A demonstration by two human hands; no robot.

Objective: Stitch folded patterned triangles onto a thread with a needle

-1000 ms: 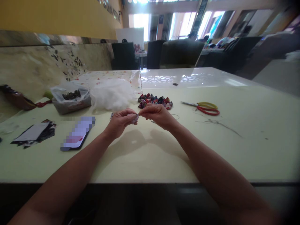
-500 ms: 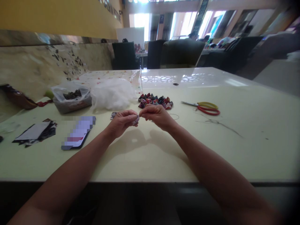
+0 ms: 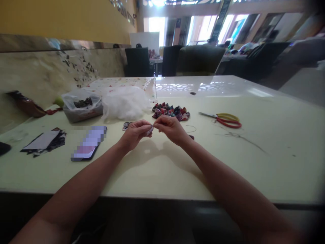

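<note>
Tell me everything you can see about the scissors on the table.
The scissors lie flat on the pale table, blades pointing left and looking shut. The blades look like metal; one handle loop is yellow, the other red, perhaps plastic. Loose threads lie near the red loop; contact is unclear. The right hand is apart from them.

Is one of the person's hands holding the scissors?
No, the scissors lie on the table, apart from both the left hand and the right hand.
</note>
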